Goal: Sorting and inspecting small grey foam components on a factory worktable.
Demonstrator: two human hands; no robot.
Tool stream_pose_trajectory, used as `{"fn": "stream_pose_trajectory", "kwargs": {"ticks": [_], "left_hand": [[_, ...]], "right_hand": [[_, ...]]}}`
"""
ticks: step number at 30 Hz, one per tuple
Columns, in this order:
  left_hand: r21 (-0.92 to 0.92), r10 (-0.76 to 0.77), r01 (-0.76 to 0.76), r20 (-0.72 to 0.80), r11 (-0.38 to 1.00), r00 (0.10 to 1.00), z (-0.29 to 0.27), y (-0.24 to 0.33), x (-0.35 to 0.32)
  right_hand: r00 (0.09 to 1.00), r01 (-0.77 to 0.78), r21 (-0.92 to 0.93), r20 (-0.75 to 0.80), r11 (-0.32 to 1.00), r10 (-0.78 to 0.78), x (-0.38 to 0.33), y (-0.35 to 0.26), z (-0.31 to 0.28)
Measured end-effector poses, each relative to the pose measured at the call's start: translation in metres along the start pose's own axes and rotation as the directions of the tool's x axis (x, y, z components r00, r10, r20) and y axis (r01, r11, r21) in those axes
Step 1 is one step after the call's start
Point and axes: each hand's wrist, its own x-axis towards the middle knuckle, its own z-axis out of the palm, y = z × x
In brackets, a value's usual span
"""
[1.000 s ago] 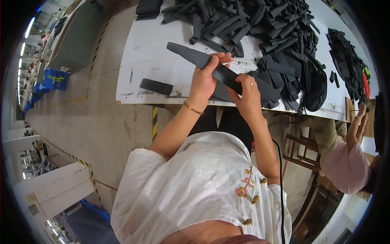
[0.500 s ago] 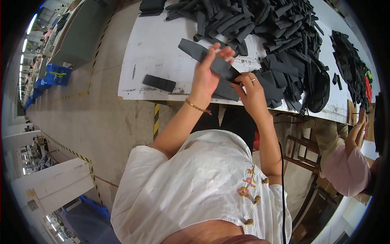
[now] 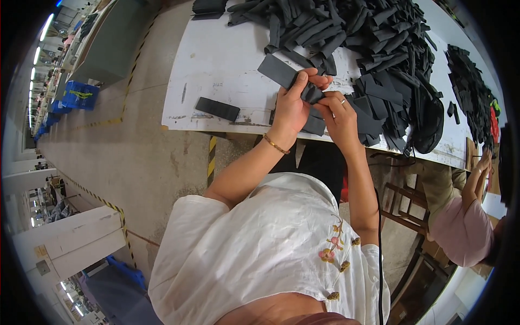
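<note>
A black fabric strip [image 3: 277, 70] is held between my two hands above the front edge of the white table [image 3: 200, 65]. My left hand [image 3: 295, 103] pinches it near the middle, thumb on top, with the flat end sticking out to the upper left. My right hand [image 3: 338, 111], a ring on one finger, grips the lower end, where the strip is bent over. Beneath my hands, partly hidden, lies another black piece [image 3: 314, 125]. To the left of them a small stack of black strips [image 3: 218, 109] rests by the table edge.
A large heap of black strips [image 3: 319, 27] covers the far table. Flat black pieces [image 3: 379, 97] and a black bag [image 3: 428, 124] lie at right. At far right a co-worker in a pink top [image 3: 463, 233] reaches toward another dark pile [image 3: 471, 92]. Blue crates [image 3: 80, 96] stand left.
My left hand has closed on the strip and slid toward my right hand. The strip's lower part, straight before, is now bent over between my fingers.
</note>
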Motion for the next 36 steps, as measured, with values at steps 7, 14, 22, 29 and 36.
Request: {"fn": "stream_pose_trajectory", "kwargs": {"ticks": [7, 14, 22, 29, 36], "left_hand": [[-0.005, -0.024, 0.024, 0.025, 1.000, 0.999, 0.000, 0.001, -0.003], [0.007, -0.035, 0.035, 0.038, 0.999, 0.999, -0.003, 0.001, -0.003], [0.122, 0.023, -0.027, 0.029, 0.992, 0.999, -0.004, 0.000, 0.008], [0.083, 0.088, -0.089, 0.023, 0.993, 0.996, -0.006, 0.020, 0.013], [0.041, 0.094, -0.093, -0.007, 0.995, 0.996, -0.026, 0.028, 0.011]], "right_hand": [[1.000, 0.009, 0.022, -0.012, 1.000, -0.009, 0.000, 0.002, 0.002], [1.000, -0.022, 0.035, 0.012, 0.999, 0.022, -0.003, 0.005, 0.004], [0.777, -0.512, 0.541, -0.041, 0.668, 0.629, -0.008, -0.002, 0.033], [0.676, -0.488, 0.727, -0.035, 0.483, 0.736, -0.008, -0.003, 0.009], [0.898, -0.179, 0.335, -0.328, 0.925, 0.292, 0.003, -0.003, 0.021]]}}
